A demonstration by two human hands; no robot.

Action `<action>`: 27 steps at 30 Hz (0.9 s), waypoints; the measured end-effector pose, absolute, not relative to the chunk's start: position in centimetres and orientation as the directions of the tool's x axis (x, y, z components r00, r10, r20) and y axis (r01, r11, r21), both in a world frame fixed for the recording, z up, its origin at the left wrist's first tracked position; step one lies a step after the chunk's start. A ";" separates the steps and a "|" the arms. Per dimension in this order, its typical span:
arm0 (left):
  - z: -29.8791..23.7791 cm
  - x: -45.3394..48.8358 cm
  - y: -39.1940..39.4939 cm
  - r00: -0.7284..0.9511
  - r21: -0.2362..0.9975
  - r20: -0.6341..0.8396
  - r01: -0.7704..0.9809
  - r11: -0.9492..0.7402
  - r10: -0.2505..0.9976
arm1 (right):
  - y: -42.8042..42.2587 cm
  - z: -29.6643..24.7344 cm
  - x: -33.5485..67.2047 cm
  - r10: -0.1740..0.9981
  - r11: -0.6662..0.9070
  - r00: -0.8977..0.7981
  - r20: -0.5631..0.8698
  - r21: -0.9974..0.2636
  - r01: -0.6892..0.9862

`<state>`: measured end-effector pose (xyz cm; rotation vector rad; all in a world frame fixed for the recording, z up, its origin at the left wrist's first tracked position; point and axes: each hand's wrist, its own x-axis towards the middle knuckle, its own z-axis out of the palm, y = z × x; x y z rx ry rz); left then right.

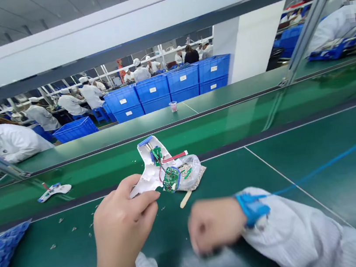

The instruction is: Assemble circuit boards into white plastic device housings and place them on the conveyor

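My left hand (pixel 126 216) is closed on the lower end of a white plastic housing half (pixel 148 173), pinched between thumb and fingers. Inside the housing sit green circuit boards, one of them a round circuit board (pixel 171 179), joined by thin wires. A red wire lead (pixel 176 156) with a white end sticks out to the right. My right hand (pixel 215 225) is curled closed above the bench, blurred by motion; whatever its fingers may hold is hidden. Behind the housing lie a clear plastic bag or dish of small parts (pixel 191 171) and a flat wooden stick (pixel 186 199).
A second white housing piece (pixel 55 191) lies on the green conveyor belt (pixel 115 160). Blue patterned wrap (pixel 3 257) is at the left edge. Small scraps dot the green bench (pixel 80 262). A blue cord (pixel 334 158) runs right from my wristband. Beyond are a small cup (pixel 173 106), crates and co-workers.
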<state>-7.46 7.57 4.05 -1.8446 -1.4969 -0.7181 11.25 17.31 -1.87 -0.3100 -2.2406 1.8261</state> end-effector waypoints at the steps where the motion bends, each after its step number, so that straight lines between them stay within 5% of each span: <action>1: 4.1 -7.4 7.4 0.198 -0.121 0.760 0.979 -0.164 0.619 | 18.0 -1.5 11.2 0.387 0.168 -0.919 0.082 -0.986 -0.017; 5: 4.3 -6.7 7.0 0.208 0.024 0.685 0.952 -0.307 0.698 | 19.8 1.3 10.3 0.656 -0.053 -0.728 0.198 -0.951 -0.306; 9: 4.7 -5.5 7.2 0.259 0.250 0.543 0.858 -0.449 0.799 | 18.4 3.4 9.1 0.582 -0.466 -0.774 0.250 -0.678 -0.569; 12: 5.1 -5.2 7.7 0.322 0.317 0.510 0.792 -0.522 0.798 | 17.4 3.6 9.0 0.513 -0.467 -0.795 0.325 -0.671 -0.576; 15: 5.1 -4.9 8.1 0.373 0.226 0.554 0.793 -0.566 0.745 | 17.3 3.8 9.6 0.592 -0.415 -0.742 0.314 -0.670 -0.615; 18: 4.1 -4.0 8.5 0.120 0.240 0.771 0.855 -0.460 0.626 | 17.6 4.4 10.2 0.760 -0.269 -0.565 0.321 -0.635 -0.724; 20: 3.2 -3.1 8.9 -0.343 0.537 0.813 0.754 -0.379 0.470 | 17.5 4.8 10.5 0.858 -0.054 -0.349 0.377 -0.610 -0.791; 22: 2.6 -2.1 9.4 -0.601 0.842 0.540 0.394 -0.369 0.590 | 17.1 5.0 10.8 0.874 0.229 -0.104 0.475 -0.590 -0.774; 23: 2.5 -1.6 9.6 -0.572 0.936 0.346 0.152 -0.318 0.744 | 16.8 5.0 10.9 0.849 0.367 0.001 0.528 -0.590 -0.719; 25: 2.5 -0.7 10.0 -0.252 0.963 0.017 -0.255 -0.084 0.968 | 15.9 4.6 11.2 0.768 0.583 0.123 0.628 -0.607 -0.541; 27: 2.8 0.1 10.0 0.033 0.880 -0.097 -0.463 0.102 0.995 | 15.1 4.0 11.5 0.702 0.689 0.102 0.705 -0.636 -0.347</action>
